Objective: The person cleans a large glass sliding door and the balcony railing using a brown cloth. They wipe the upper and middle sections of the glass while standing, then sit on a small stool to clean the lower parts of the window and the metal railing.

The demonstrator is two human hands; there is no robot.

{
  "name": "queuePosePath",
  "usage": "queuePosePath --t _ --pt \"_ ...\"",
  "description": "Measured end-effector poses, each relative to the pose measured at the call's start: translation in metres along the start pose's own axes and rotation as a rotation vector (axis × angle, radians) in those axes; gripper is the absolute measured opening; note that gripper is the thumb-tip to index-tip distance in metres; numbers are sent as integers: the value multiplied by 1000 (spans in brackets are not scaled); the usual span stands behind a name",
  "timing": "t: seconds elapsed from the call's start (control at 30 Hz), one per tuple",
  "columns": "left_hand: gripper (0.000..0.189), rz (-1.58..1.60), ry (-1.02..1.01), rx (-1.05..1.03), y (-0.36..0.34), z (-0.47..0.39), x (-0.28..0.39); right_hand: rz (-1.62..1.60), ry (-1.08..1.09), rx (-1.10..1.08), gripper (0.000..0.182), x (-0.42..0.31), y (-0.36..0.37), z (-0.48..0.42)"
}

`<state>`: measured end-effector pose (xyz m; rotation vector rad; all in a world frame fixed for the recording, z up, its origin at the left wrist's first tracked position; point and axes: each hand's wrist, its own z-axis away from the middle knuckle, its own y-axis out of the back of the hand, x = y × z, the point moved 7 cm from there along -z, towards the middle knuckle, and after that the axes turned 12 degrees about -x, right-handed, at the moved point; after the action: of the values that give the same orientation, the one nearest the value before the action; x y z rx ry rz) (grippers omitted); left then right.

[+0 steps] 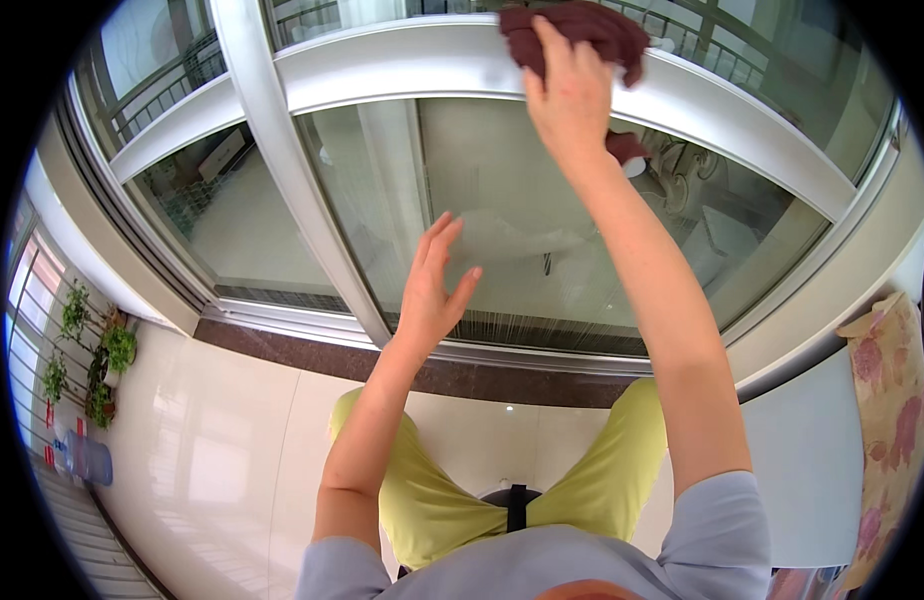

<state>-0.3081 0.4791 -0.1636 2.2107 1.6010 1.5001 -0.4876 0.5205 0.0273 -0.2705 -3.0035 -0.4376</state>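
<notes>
My right hand (574,90) presses a dark maroon cloth (582,34) against the white metal crossbar (402,64) of a sliding glass door. The cloth is bunched over the top edge of the bar and partly covers the pane above. Lower and to the left, my left hand (436,289) is raised with its fingers apart, holding nothing. It is in front of the lower glass pane (507,180); whether it touches the glass I cannot tell. A maroon patch below my right wrist looks like the cloth's reflection in the glass.
A vertical door frame (312,172) stands left of my hands, above a dark stone threshold (507,382). Potted plants (117,349) and a blue water jug (87,457) stand far left on the tiles (207,435). Right is a white appliance (803,457) with a floral cover (893,435).
</notes>
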Motion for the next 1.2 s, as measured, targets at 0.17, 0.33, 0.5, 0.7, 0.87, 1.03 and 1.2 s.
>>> queuePosePath --t 0.17,0.33,0.5,0.7,0.87,1.03,1.2 --pt "85 36 -140 248 48 -24 9 -505 59 -414 42 -100 -52 4" --pt "93 -81 -251 429 72 -30 -15 -1166 -355 -867 47 -143 -78 63" --pt "54 84 -135 534 76 -23 -47 -1290 -561 -1064 60 -101 -62 118" --pt "74 117 -7 991 140 -65 -58 -1053 -601 -920 48 -23 4 169" --pt "85 -358 -159 846 24 -107 11 -979 -797 -822 43 43 31 229" --pt "56 -813 -520 161 -120 -109 63 -895 -835 -787 41 61 46 254" --pt "56 -788 -464 369 -69 -111 48 -843 -836 -672 38 89 78 262"
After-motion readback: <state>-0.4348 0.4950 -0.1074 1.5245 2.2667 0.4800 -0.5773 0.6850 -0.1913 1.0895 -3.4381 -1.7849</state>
